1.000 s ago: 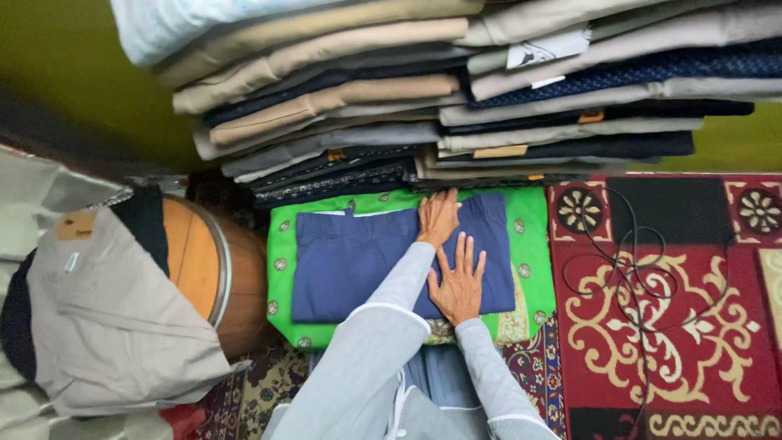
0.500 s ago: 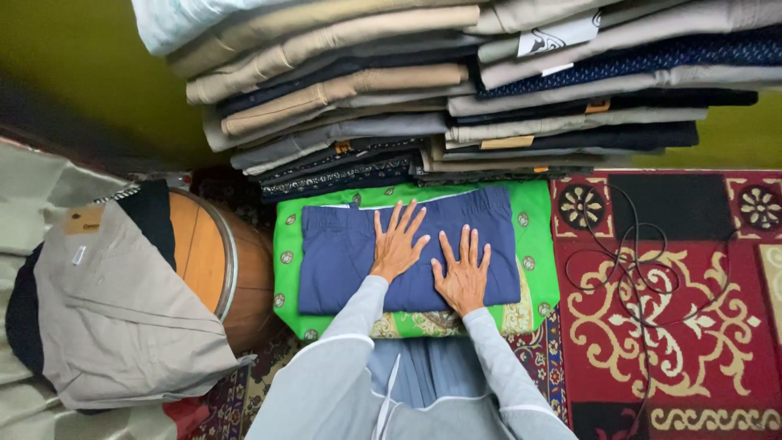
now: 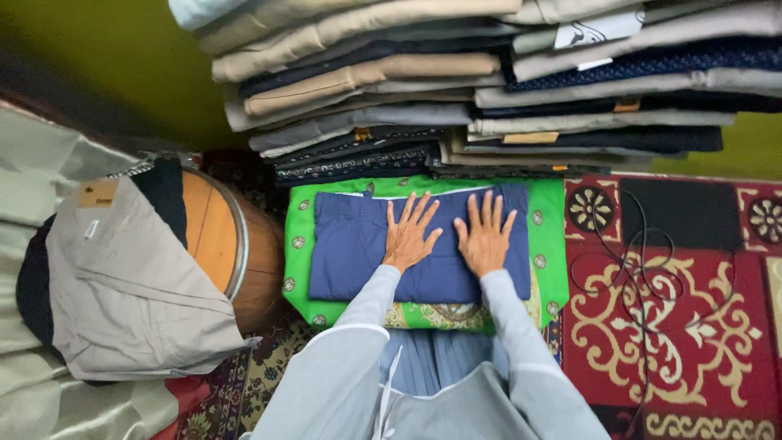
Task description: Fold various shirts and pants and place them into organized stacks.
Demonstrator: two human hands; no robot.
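Observation:
A folded navy blue garment (image 3: 350,248) lies on a bright green cloth (image 3: 547,261) with round gold motifs. My left hand (image 3: 409,234) rests flat on the middle of the garment, fingers spread. My right hand (image 3: 486,236) lies flat beside it, toward the garment's right end, fingers also apart. Both hands press on the fabric and grip nothing. My grey sleeves reach in from the bottom.
Two tall stacks of folded trousers (image 3: 456,90) in beige, grey and navy stand just behind the green cloth. A wooden drum (image 3: 224,244) draped with a beige garment (image 3: 122,285) sits at the left. A red patterned carpet (image 3: 692,326) with a thin black cord (image 3: 643,253) lies at the right.
My left hand slid back from the garment's far edge to its middle and spread flat. My right hand moved forward. The two hands now lie side by side.

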